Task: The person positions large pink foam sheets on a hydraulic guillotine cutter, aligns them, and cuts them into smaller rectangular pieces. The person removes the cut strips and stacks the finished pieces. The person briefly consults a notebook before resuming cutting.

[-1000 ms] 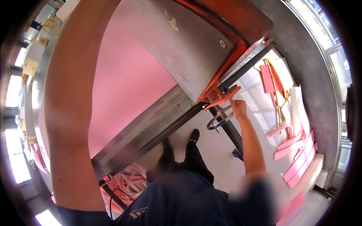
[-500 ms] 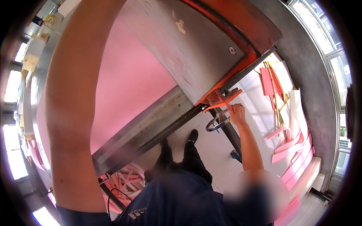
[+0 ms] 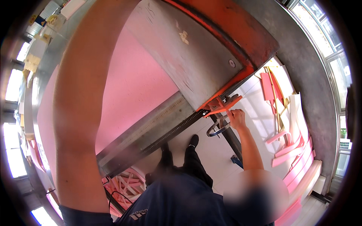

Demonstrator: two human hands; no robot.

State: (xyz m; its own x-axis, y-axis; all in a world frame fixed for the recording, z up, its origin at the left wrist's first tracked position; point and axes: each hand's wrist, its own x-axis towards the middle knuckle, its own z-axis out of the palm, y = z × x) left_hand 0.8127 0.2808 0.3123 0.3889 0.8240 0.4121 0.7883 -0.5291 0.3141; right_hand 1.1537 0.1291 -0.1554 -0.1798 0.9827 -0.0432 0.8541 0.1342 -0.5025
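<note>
My right hand [image 3: 236, 118] is closed at the rim of a metal handwheel [image 3: 218, 130], just below an orange bracket [image 3: 223, 106]; the fingers cover the spot they grip. The bracket sits on a toothed rack [image 3: 167, 133] along the front edge of a machine table [image 3: 151, 119]. My left forearm [image 3: 81, 101] reaches far forward across the left side, and its hand lies beyond the upper edge of the picture. Under that arm is a large pink foam sheet [image 3: 137, 86]. A worn grey metal plate [image 3: 192, 60] with an orange frame [image 3: 241, 26] stands beside the sheet.
Pink and white foam strips [image 3: 296, 150] lean along the right side near the windows. More foam offcuts [image 3: 126, 184] are heaped under the table at the lower left. A dark table leg [image 3: 232, 143] stands by the handwheel. My shoes [image 3: 194, 140] are on the pale floor.
My left forearm has shifted slightly to the right in the picture. The machine and foam show small shifts in the picture. My right hand stays closed at the handwheel, slightly lower in the picture.
</note>
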